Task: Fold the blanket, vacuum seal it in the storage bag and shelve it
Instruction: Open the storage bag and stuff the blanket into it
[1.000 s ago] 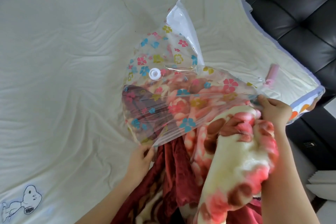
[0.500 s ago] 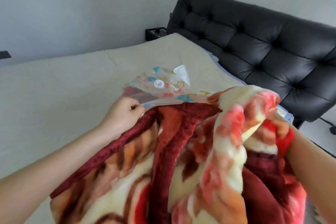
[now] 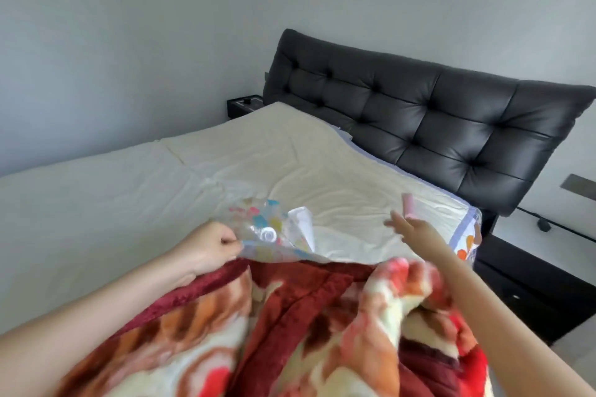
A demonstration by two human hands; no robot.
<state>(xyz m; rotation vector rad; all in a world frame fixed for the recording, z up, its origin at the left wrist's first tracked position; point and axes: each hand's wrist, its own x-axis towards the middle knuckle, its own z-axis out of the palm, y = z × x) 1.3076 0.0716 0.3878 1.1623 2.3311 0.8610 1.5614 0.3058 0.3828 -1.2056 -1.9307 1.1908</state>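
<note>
Head view showed the left hand (image 3: 214,246) pinching the bag (image 3: 274,237) edge on the bed (image 3: 129,190), right hand (image 3: 409,226) spread and empty. Bunched blanket (image 3: 290,325) lay mostly outside; one-handed, the mouth could collapse.

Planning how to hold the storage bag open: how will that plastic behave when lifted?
The storage bag is probably floppy: it crumples where the left hand pinches its edge. Its glossy film looks slippery. Likely light, since one pinch lifts that edge.

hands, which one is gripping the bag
The left hand: its curled fingers pinch the storage bag edge. The right hand reaches out with straight fingers, holding nothing.
</note>
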